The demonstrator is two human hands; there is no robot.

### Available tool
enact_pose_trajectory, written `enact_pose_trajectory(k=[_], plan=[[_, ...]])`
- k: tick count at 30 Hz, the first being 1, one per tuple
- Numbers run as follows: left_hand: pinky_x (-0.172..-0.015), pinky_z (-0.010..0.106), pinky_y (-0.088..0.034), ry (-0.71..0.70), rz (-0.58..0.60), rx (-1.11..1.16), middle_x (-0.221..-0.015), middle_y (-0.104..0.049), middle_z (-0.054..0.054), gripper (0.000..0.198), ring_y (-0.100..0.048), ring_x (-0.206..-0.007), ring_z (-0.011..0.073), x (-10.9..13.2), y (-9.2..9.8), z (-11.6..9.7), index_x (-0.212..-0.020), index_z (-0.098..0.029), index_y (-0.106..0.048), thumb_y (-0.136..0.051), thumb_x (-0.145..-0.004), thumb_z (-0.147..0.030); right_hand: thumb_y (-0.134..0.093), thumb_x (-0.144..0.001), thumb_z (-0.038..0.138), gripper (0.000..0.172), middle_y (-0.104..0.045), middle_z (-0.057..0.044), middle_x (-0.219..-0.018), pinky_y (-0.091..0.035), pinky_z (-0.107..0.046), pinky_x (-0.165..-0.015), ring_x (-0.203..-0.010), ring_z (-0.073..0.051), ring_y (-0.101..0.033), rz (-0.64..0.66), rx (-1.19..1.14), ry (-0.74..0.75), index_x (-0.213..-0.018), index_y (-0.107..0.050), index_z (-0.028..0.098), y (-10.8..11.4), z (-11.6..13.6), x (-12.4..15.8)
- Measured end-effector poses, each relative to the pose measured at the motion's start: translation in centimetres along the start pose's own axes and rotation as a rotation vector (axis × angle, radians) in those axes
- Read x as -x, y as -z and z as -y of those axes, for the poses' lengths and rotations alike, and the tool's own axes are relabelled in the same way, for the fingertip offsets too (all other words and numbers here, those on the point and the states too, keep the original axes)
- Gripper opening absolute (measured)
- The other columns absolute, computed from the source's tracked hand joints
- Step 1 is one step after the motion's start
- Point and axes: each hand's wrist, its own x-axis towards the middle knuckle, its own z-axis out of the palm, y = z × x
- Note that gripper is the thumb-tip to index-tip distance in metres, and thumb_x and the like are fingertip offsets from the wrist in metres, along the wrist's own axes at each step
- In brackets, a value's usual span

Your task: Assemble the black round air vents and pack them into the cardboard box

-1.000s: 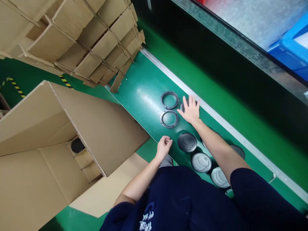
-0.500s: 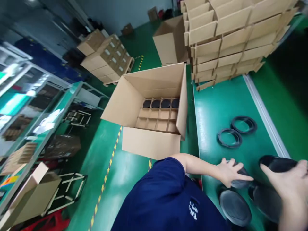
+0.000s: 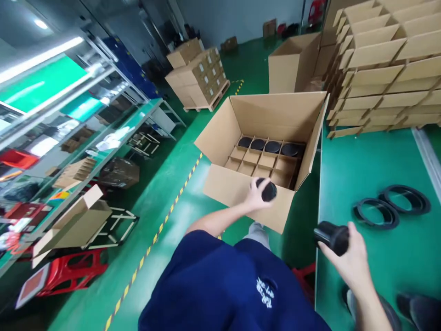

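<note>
My left hand (image 3: pixel 255 196) is closed around a black round part (image 3: pixel 267 190), held over the near flap of an open cardboard box (image 3: pixel 279 115). Inside the box, cardboard dividers (image 3: pixel 259 158) form a grid, and a row of black round parts (image 3: pixel 272 146) fills its far cells. My right hand (image 3: pixel 354 257) grips a black cylindrical part (image 3: pixel 332 236) lying sideways in its fingers, above the left edge of the green table (image 3: pixel 344 170). More black parts (image 3: pixel 422 310) stand on the table at the lower right, partly hidden by my right forearm.
Two black rings (image 3: pixel 376 214) lie on the table. Stacked cardboard dividers (image 3: pixel 389 78) rise at its far end. A pallet of cartons (image 3: pixel 200 76) stands beyond the box. To the left are a long workbench (image 3: pixel 113 138) and a red stool (image 3: pixel 74 276) on the floor.
Both hands have left the table parts and swung left, each now with a black part. My left hand has come to the box's near flap. The view has turned right.
</note>
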Motion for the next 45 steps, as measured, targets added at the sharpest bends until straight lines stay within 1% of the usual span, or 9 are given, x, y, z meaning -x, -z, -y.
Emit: enact_pose_trajectory(k=[4,9,16,19,23,29,36,41,45], plan=[[-0.126,0.053,-0.021,0.241,-0.194,-0.086,-0.157,-0.016,0.015,0.108,-0.025,-0.149,0.0424,-9.3,6.9,6.5,-0.159,-0.031,-0.036,-0.087,-0.064,-0.036,-0.065,-0.080,0.062,0.106,-0.039,-0.019,-0.156,-0.041,-0.062,-0.115,-0.143,-0.042,-0.042,0.215,-0.026,0.127,-0.166,-0.017,0.025,-5.6,8.0,-4.2],[-0.119,0.059,-0.027,0.410,-0.162,-0.255,-0.162,-0.015,0.016,0.108,-0.028,-0.146,0.0461,-22.2,11.7,16.0,-0.159,-0.037,-0.034,-0.088,-0.067,-0.043,-0.066,-0.079,0.056,0.107,-0.032,-0.021,-0.160,-0.043,-0.067,-0.107,-0.141,-0.048,-0.037,0.287,0.127,0.213,-0.167,-0.014,0.025,-17.6,15.6,-17.7],[-0.118,0.058,-0.026,0.420,-0.021,-0.351,-0.164,-0.015,0.015,0.109,-0.028,-0.144,0.0459,-32.2,11.2,26.4,-0.160,-0.038,-0.034,-0.089,-0.066,-0.041,-0.075,-0.072,0.055,0.115,-0.026,-0.025,-0.162,-0.039,-0.065,-0.105,-0.140,-0.052,-0.032,0.496,0.429,0.099,-0.165,-0.018,0.019,-37.9,20.4,-36.5],[-0.120,0.058,-0.022,0.413,0.007,-0.358,-0.164,-0.015,0.015,0.107,-0.026,-0.146,0.0461,-33.8,10.2,28.9,-0.159,-0.036,-0.036,-0.088,-0.066,-0.037,-0.081,-0.069,0.053,0.121,-0.021,-0.025,-0.166,-0.035,-0.063,-0.109,-0.143,-0.052,-0.029,0.576,0.525,0.029,-0.166,-0.016,0.020,-43.6,20.1,-39.7],[-0.122,0.059,-0.017,0.418,0.063,-0.348,-0.167,-0.015,0.017,0.104,-0.021,-0.149,0.0465,-34.4,9.1,31.2,-0.161,-0.034,-0.036,-0.086,-0.070,-0.043,-0.077,-0.075,0.062,0.119,-0.016,-0.025,-0.169,-0.026,-0.066,-0.115,-0.147,-0.051,-0.026,0.636,0.586,0.015,-0.168,-0.014,0.020,-47.6,18.5,-40.1],[-0.126,0.060,0.000,0.319,0.199,-0.357,-0.175,-0.005,0.013,0.094,0.010,-0.160,0.0385,-33.7,8.2,33.6,-0.165,-0.026,-0.028,-0.067,-0.086,-0.060,-0.046,-0.099,0.060,0.082,-0.010,-0.019,-0.173,-0.010,-0.064,-0.124,-0.158,-0.042,-0.007,0.606,0.481,0.111,-0.167,-0.025,0.019,-49.4,15.3,-38.2],[-0.122,0.070,-0.003,0.355,0.297,-0.625,-0.175,-0.001,0.018,0.074,0.001,-0.161,0.0401,-33.9,8.7,32.4,-0.164,-0.027,-0.028,-0.047,-0.099,-0.055,-0.056,-0.098,0.050,0.074,-0.013,-0.020,-0.172,-0.009,-0.065,-0.124,-0.158,-0.041,-0.009,0.603,0.300,0.016,-0.162,-0.036,0.018,-47.1,17.9,-38.2],[-0.116,0.077,-0.012,0.365,0.185,-0.629,-0.171,-0.005,0.028,0.081,-0.002,-0.159,0.0461,-35.2,7.8,31.3,-0.164,-0.020,-0.028,-0.027,-0.098,-0.067,-0.057,-0.097,0.060,0.072,-0.029,-0.019,-0.167,-0.028,-0.057,-0.123,-0.155,-0.037,-0.025,0.541,0.205,0.159,-0.154,-0.047,0.017,-41.7,18.4,-34.8],[-0.116,0.076,-0.015,0.322,0.125,-0.508,-0.169,-0.015,0.031,0.093,-0.010,-0.158,0.0475,-34.1,7.4,26.9,-0.163,-0.016,-0.024,-0.037,-0.089,-0.072,-0.053,-0.103,0.049,0.047,-0.057,-0.017,-0.148,-0.043,-0.038,-0.116,-0.141,-0.025,-0.049,0.451,0.062,0.281,-0.131,-0.066,0.014,-30.9,16.9,-26.4]])
